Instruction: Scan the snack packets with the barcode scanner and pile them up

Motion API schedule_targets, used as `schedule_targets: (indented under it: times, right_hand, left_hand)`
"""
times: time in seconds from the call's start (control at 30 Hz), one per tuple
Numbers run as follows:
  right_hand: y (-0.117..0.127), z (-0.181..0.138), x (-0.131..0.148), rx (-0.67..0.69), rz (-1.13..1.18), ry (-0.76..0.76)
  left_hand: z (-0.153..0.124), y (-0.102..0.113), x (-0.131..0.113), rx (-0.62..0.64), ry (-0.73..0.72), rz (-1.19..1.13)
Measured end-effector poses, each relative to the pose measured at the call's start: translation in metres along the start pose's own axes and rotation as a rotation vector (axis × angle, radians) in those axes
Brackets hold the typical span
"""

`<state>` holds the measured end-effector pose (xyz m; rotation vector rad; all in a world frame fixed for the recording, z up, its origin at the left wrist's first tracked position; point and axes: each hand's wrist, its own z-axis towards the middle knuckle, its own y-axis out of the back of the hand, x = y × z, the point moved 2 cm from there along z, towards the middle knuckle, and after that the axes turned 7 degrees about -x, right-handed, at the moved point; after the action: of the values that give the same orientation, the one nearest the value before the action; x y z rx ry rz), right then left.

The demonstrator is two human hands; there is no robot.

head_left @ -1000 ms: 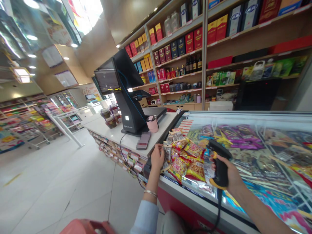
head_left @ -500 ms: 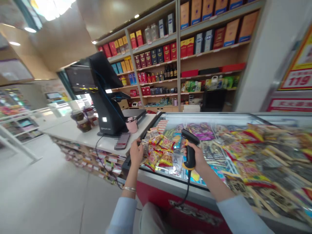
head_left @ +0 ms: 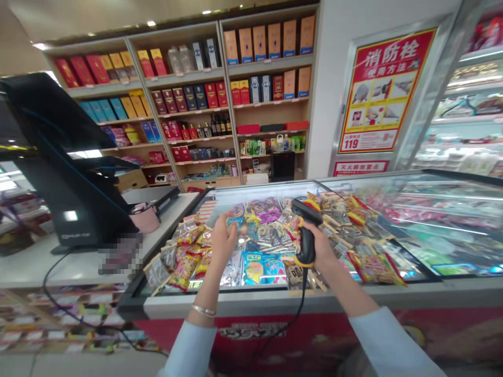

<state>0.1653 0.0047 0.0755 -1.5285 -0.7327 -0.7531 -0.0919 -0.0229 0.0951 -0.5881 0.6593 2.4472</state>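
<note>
While the right hand (head_left: 321, 245) is wrapping around the grip of a black-and-orange barcode scanner (head_left: 307, 244), the left hand (head_left: 223, 240) is hovering apart from it with fingers loosely parted, apparently holding nothing, over the left-middle part of the chest freezer (head_left: 251, 305). The scanner is sitting in the air above the freezer's middle, its cable (head_left: 302, 299) dropping over the freezer's near rim. Red-and-yellow snack packets (head_left: 185, 268) are piling up at the freezer's left end, and a similar packet (head_left: 376, 267) is lying right of the freezer's middle, near its front edge. For good handling, the right wrist should probably be staying firm, with the scanner's head facing any printed code squarely and the cable running clear of the packets. The left hand would be serving best by pinching a packet at its edge, smoothing wrinkled film without covering the print. Glare from the freezer's glossy top may be interfering, so tilting a packet slightly could be helping.
</note>
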Motion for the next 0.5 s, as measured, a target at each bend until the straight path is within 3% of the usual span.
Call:
schedule_targets:
  times: [0.3, 0.5]
  right_hand:
    - [0.094, 0.019, 0.030, -0.149, -0.051, 0.084]
    - [0.129, 0.033, 0.026, -0.210, -0.081, 0.082]
  left_hand:
    - [-0.036, -0.075, -0.010, 0.266, -0.045, -0.086]
    - [-0.036, -0.145, -0.014, 0.462, -0.103, -0.098]
